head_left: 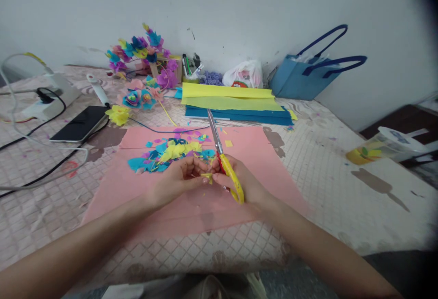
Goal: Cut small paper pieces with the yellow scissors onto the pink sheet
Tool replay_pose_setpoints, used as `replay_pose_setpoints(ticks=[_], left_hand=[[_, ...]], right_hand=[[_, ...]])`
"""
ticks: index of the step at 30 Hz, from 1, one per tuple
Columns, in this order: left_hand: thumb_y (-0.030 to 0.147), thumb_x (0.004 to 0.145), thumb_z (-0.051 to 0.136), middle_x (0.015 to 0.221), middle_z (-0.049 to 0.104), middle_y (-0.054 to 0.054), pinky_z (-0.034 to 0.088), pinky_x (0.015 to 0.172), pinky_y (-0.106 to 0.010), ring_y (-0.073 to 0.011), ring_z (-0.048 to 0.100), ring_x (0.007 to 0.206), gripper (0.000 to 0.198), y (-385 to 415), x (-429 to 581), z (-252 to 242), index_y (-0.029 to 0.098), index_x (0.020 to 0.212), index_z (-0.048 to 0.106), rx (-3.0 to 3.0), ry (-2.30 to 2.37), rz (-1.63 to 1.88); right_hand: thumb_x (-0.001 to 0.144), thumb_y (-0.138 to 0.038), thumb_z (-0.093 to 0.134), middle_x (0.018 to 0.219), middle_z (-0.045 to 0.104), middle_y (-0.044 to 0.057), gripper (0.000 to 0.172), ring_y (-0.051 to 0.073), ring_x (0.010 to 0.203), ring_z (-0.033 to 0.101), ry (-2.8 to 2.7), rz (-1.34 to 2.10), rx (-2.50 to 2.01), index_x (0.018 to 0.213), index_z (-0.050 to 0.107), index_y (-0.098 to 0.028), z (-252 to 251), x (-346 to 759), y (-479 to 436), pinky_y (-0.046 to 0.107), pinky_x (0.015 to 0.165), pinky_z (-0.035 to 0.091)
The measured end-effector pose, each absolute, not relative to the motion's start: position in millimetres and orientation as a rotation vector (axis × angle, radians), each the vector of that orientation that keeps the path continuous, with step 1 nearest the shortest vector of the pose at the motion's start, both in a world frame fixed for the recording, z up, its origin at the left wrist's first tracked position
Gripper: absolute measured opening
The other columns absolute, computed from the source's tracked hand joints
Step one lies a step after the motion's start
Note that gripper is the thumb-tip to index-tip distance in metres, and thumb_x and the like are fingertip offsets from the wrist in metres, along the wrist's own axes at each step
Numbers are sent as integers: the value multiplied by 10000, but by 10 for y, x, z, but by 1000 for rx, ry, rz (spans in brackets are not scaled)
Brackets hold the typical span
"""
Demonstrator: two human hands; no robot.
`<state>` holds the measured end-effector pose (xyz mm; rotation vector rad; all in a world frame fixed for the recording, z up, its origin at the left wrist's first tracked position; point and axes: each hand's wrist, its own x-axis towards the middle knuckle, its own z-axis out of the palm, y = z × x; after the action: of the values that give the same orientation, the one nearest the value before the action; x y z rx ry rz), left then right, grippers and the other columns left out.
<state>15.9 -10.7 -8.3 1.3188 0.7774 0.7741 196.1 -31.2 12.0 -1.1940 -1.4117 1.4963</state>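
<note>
muted light is falling on the worktop (318,162); black vignetting is darkening the right corners, wide-angle distortion is stretching the far-right cup (371,151), and the hands (178,178) are looking slightly soft.

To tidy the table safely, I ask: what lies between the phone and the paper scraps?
In the head view, a black cable, patterned tablecloth and part of the pink sheet lie between phone and paper scraps.

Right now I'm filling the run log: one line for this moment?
left hand: pinches yellow piece | right hand: holds scissors, at same piece | pink sheet: beneath, bearing colored scraps
</note>
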Motion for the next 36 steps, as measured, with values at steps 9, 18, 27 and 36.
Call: replay_pose_setpoints(ticks=[9,18,27,36], left_hand=[[248,714,718,759,668,-19,444,647,-245,-122,611,685,171,-93,132,-17,136,762,598,1302,806,632],[310,696,726,640,635,-2,400,584,-229,-102,560,598,215,-85,136,7,131,682,608,1322,866,641],[357,705,721,612,628,1,403,552,-233,-107,550,564,243,-88,145,27,148,663,602,1346,883,629],[324,696,720,628,641,-20,422,597,-252,-120,575,588,234,-98,147,21,135,664,585,1323,908,627]], right_hand=[[650,-219,624,707,494,-40,216,98,567,447,-1461,1430,-1225,807,477,-206,60,1963,-300,230,529,350],[642,-203,630,707,502,-42,232,84,564,451,-1392,1543,-1203,802,461,-207,92,1946,-323,201,487,323],[645,-196,619,676,484,-48,225,87,560,455,-1412,1554,-1217,806,462,-206,124,1955,-342,199,470,318],[651,-221,633,695,474,-47,225,79,559,430,-1406,1517,-1205,798,465,-197,102,1941,-330,201,476,324]])
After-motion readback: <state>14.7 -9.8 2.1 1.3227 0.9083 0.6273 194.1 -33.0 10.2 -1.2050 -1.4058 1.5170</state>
